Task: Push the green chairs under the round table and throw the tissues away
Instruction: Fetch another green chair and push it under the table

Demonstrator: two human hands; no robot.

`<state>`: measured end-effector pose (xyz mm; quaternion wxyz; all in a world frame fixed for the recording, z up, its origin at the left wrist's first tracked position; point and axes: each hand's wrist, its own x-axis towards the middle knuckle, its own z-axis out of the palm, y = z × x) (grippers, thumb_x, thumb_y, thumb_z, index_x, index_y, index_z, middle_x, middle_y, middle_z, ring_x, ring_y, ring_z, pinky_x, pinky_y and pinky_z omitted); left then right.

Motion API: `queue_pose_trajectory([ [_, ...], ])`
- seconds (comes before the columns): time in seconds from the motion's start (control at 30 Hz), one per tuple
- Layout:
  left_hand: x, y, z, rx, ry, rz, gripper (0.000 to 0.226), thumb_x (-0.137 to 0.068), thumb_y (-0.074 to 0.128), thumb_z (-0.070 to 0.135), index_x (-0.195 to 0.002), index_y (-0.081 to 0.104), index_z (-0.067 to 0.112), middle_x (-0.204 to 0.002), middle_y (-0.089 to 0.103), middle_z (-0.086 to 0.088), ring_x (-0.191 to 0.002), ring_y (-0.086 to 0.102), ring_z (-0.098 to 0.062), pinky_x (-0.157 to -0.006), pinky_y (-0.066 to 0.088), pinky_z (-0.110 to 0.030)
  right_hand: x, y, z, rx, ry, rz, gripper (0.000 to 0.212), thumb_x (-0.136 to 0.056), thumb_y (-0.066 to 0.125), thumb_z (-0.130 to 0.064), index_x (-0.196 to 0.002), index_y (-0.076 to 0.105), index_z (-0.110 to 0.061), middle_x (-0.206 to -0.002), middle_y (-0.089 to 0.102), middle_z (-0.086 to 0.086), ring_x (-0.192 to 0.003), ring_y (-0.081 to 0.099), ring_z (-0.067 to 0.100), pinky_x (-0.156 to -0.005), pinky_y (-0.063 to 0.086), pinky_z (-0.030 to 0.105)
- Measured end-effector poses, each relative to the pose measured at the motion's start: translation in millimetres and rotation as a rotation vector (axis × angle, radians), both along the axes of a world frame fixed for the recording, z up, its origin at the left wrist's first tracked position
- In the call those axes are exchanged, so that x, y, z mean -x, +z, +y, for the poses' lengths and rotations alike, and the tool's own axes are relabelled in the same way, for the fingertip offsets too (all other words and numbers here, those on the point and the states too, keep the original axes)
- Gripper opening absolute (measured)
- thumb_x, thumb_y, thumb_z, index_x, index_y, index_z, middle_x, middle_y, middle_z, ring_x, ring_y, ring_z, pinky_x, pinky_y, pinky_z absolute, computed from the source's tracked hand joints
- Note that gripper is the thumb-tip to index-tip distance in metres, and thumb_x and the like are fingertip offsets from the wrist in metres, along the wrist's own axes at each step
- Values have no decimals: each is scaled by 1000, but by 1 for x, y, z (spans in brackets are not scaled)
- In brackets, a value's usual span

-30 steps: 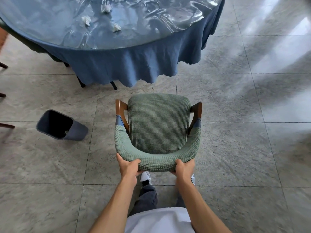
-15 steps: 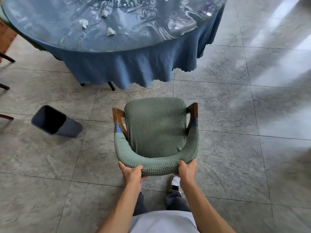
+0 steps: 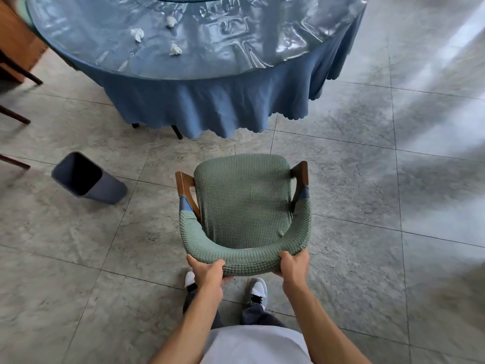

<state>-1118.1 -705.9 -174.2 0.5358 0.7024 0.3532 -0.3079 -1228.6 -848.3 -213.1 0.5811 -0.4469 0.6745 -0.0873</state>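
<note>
Tiles of mottled grey stone (image 3: pixel 354 271) cover the floor, cut by thin dark joints, with pale window glare washing across the right side. On them stands the green chair (image 3: pixel 244 203), its textured cover over seat and curved backrest, brown wooden armrest ends showing at either side. It faces the round table (image 3: pixel 236 56) and sits short of it, a strip of bare floor between the seat front and the hanging hem of the blue tablecloth (image 3: pixel 210 106).

The left hand (image 3: pixel 208 271) is wrapped around the backrest's top rim at its left end; the right hand (image 3: pixel 294 265) clasps the same rim at its right end (fingers curled under, thumbs on top). Both forearms reach out over a white shirt and dark trousers, and the person's white shoes (image 3: pixel 258 288) are just behind the chair.

The tabletop is sheathed in glossy clear plastic that mirrors the room. Three crumpled white tissues (image 3: pixel 175 49) lie on its left part, near one another. A grey-blue waste bin (image 3: pixel 88 178) stands left of the chair, well apart from it. Dark wooden furniture legs (image 3: pixel 15 115) cross the left edge.
</note>
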Motion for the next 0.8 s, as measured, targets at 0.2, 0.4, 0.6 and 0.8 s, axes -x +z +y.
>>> queue_pose_trajectory([
  [0.2,7,0,-4,8,4,-5,107,-86,62,-13,-159,3,39,-154,35,-14,-106,54,-35,-68,61,-52,4,4,-7,-9,24,-9,22,-83,54,-3,-99,45,-14,-103,58,17,-91,63,34,-67,60,61],
  [0.4,10,3,0,75,36,0,106,-87,67,-8,-159,5,40,-155,33,-13,-108,52,-33,-68,60,-50,7,9,-7,-46,25,-55,26,-88,58,-4,-107,43,-12,-106,57,14,-94,63,32,-67,62,57],
  [0.6,10,5,2,181,110,41,106,-87,64,-9,-156,7,46,-157,33,-10,-117,54,-37,-66,59,-50,13,10,-7,-108,-50,-157,32,-86,59,-4,-114,46,-13,-113,60,19,-96,64,30,-73,61,57],
  [0.8,10,3,3,249,143,54,106,-87,58,-15,-156,6,48,-157,32,-11,-121,53,-42,-62,59,-49,17,12,-6,-73,-32,-186,20,-93,57,-4,-107,47,-12,-112,60,18,-103,64,38,-76,61,56],
])
